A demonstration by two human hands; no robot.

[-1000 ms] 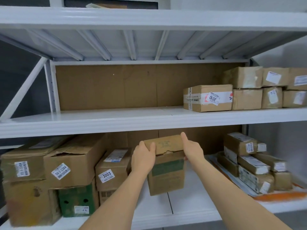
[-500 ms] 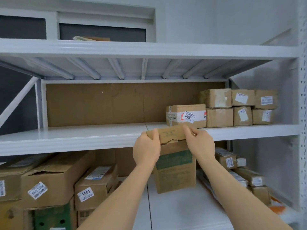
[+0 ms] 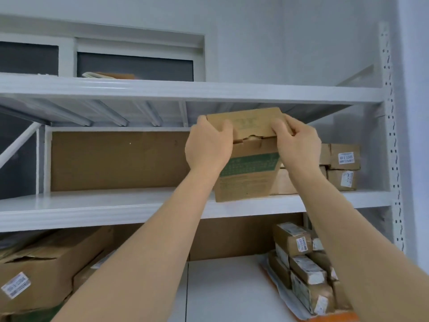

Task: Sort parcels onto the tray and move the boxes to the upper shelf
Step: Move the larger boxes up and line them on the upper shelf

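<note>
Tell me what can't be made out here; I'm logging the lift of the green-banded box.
Head view only:
- Box upper corners: covered by the left hand and right hand.
- Green print on it: too blurred to read.
- Stacked boxes behind it: partly hidden by the right arm.
- Orange tray: cut off by the bottom edge.

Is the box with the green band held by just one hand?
No, the left hand and right hand both grip the box.

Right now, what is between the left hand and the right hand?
In the head view, the box is between the left hand and right hand; both grip its top flap.
</note>
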